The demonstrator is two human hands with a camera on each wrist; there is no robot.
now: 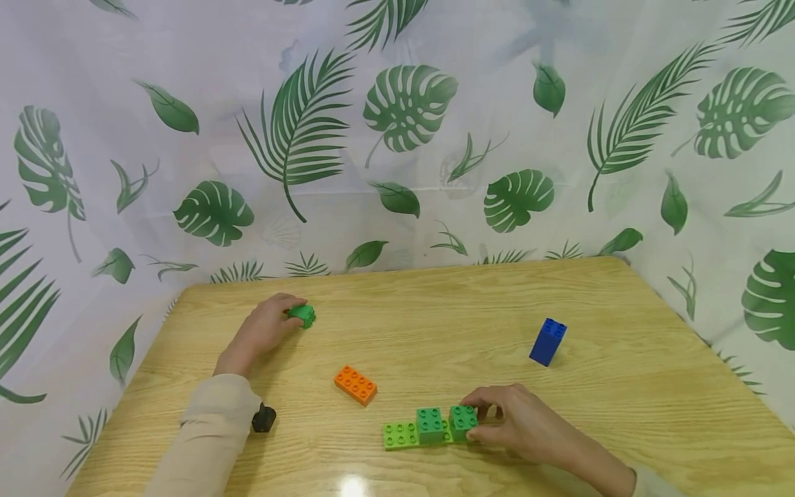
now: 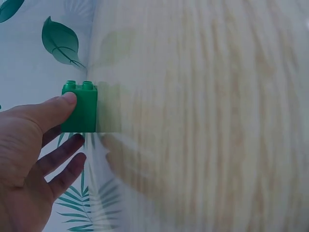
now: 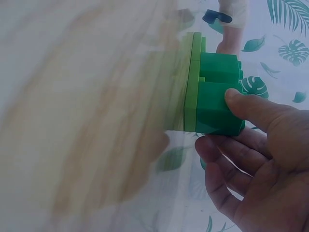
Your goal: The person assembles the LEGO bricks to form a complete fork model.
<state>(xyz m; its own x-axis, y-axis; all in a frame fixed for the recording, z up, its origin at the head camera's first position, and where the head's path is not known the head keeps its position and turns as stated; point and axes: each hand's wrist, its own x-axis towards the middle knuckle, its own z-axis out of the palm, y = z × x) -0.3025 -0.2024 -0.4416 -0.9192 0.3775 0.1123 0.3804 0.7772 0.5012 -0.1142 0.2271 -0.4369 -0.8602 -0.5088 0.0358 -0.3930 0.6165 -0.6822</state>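
Note:
At the far left of the table, my left hand pinches a green toy brick between thumb and fingers; the left wrist view shows this brick with studs along one end. Near the front, my right hand pinches another green brick at the right end of a flat light-green plate. A second green brick stands on that plate just to the left, a small gap between the two. In the right wrist view the pinched brick sits against the plate.
An orange brick lies mid-table between the hands. Farther right stands a tall blue brick. A small black object shows beside the left sleeve. Behind the wooden table hangs a leaf-patterned curtain.

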